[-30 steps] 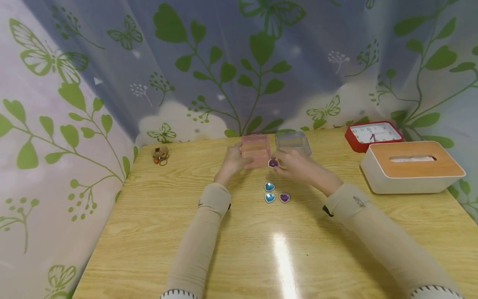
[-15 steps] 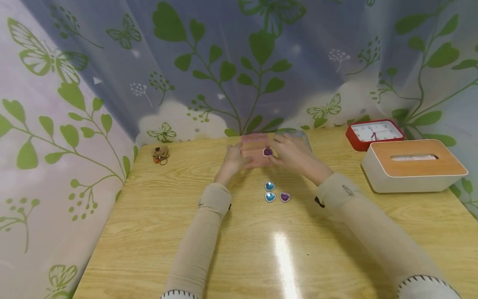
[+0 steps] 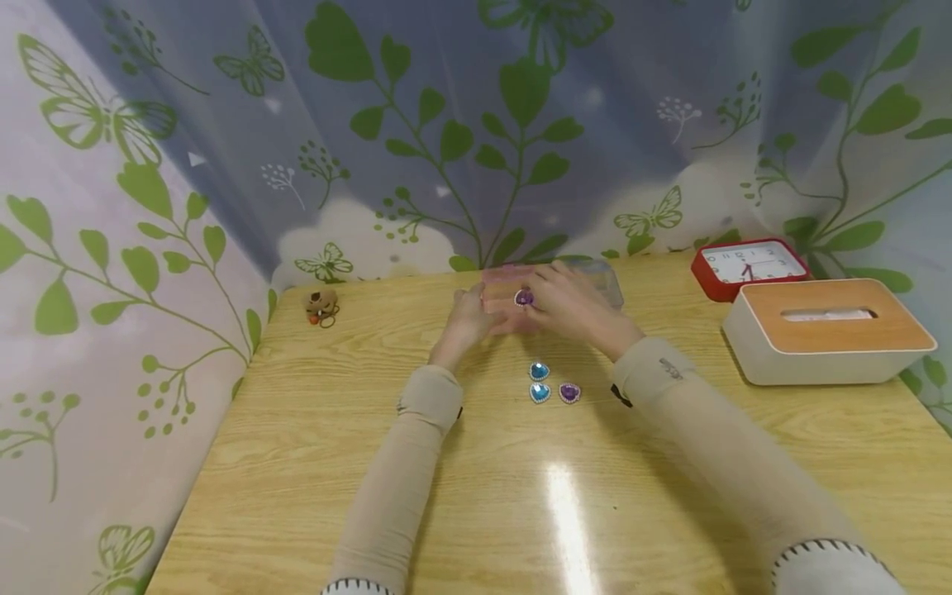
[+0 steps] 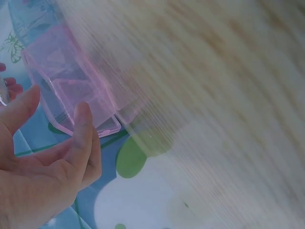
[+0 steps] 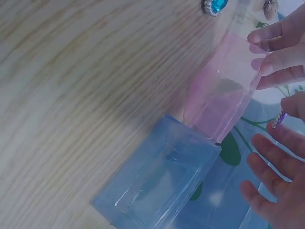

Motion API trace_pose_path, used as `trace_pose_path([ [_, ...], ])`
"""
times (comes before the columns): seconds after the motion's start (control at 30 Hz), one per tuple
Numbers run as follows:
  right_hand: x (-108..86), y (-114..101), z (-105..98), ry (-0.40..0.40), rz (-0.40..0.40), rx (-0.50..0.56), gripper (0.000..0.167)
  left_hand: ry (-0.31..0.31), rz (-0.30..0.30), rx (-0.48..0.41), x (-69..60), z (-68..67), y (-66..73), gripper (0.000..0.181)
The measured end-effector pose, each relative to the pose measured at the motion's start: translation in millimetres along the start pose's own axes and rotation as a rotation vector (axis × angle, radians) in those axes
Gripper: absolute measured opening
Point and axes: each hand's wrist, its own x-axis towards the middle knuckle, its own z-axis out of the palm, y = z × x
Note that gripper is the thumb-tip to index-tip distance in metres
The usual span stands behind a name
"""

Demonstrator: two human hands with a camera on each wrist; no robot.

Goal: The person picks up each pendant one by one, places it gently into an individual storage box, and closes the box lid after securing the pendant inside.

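Observation:
At the back of the table stands a see-through pink box (image 3: 500,301). My left hand (image 3: 467,322) holds its left end, thumb on the near side and fingers at the far side. Over the box, my right hand (image 3: 571,307) pinches a purple heart-shaped gem (image 3: 524,297) between thumb and index finger; its other fingers spread loosely in the right wrist view. A clear bluish box (image 5: 159,176) sits beside the pink one, partly hidden behind the right hand in the head view. Nearer lie two blue heart gems (image 3: 540,392) and another purple heart gem (image 3: 569,392).
A small brown trinket (image 3: 321,307) with a ring lies at the table's back left. At the right are a red-framed clock (image 3: 749,268) and a white tissue box (image 3: 829,335) with a wooden top. A leaf-patterned curtain (image 3: 446,190) hangs right behind the table.
My right hand has moved left with the purple gem, from in front of the bluish box to over the pink box. The left hand stays at the pink box.

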Motion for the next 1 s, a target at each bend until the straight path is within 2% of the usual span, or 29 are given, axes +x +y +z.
trace_pose_path([
  [0.17, 8.3, -1, 3, 0.009, -0.024, 0.012, 0.028, 0.0, 0.018, -0.004, 0.4, -0.6, -1.5, 0.08],
  [0.4, 18.1, -4, 7, 0.088, -0.067, 0.11, 0.062, -0.004, 0.06, -0.009, 1.2, 0.3, -4.2, 0.074],
  [0.47, 20.3, -5, 8, 0.106, -0.078, 0.128, 0.065, -0.004, 0.074, -0.009, 2.0, 0.7, -4.6, 0.071],
  [0.63, 26.0, -7, 9, 0.111, -0.095, 0.142, 0.058, 0.01, 0.073, -0.007, 3.1, 0.9, -4.3, 0.067],
  [0.73, 29.1, -7, 10, 0.095, -0.079, 0.129, 0.056, 0.015, 0.049, -0.004, 1.7, 1.5, -2.8, 0.07],
  [0.87, 34.1, -7, 12, 0.054, -0.037, 0.106, 0.056, 0.019, 0.029, -0.006, 0.3, 2.0, -1.2, 0.074],
  [1.0, 40.9, -8, 15, -0.013, 0.019, 0.046, 0.044, 0.019, 0.025, -0.037, 0.9, 2.9, -2.3, 0.074],
])
